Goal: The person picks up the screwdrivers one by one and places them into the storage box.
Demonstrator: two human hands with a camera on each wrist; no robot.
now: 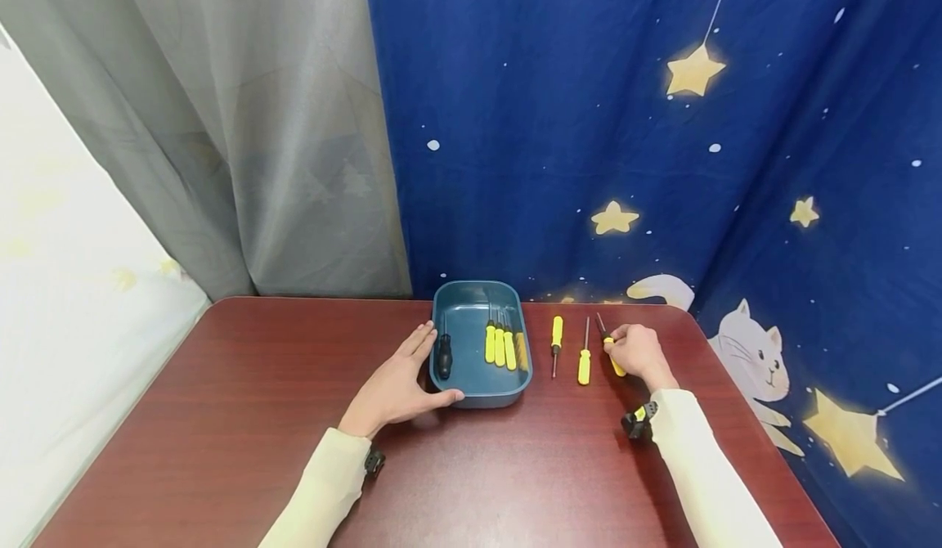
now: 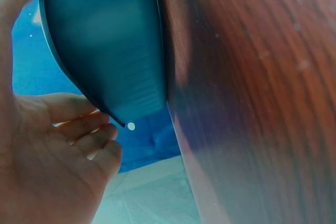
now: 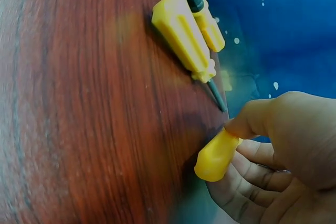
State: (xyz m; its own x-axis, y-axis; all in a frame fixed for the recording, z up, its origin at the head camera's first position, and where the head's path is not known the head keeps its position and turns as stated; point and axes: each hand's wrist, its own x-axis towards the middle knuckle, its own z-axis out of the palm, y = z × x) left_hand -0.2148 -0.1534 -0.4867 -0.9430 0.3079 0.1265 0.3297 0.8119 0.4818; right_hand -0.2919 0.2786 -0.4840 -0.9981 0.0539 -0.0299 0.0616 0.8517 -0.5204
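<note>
Pinching the rightmost screwdriver (image 1: 618,366), the right hand (image 1: 639,352) holds it between thumb and fingers on the right side of the reddish-brown table (image 1: 257,401). Its handle is bright yellow and blunt-ended, and its thin shaft slants toward the far left; whether it touches the tabletop I cannot tell. Just left of it lie two loose screwdrivers: the middle screwdriver (image 1: 585,368) has its yellow handle near and shaft far, the left screwdriver (image 1: 557,332) the reverse.

Farther left stands a blue-green box (image 1: 489,402) with rounded corners. The left hand (image 1: 393,393) is spread wide against it, fingers at the left wall, thumb at the near left corner. Inside, one black screwdriver (image 1: 445,360) lies along the left, and three yellow-handled screwdrivers (image 1: 500,348) lie side by side toward the right, shafts far. A dull yellow patch (image 1: 522,352) shows at the right wall, reflection or handle unclear. Counted clearly: six yellow handles, one black, one box. Beyond the table hang a gray curtain (image 1: 309,139) left and a starry blue curtain (image 1: 530,139) right.
</note>
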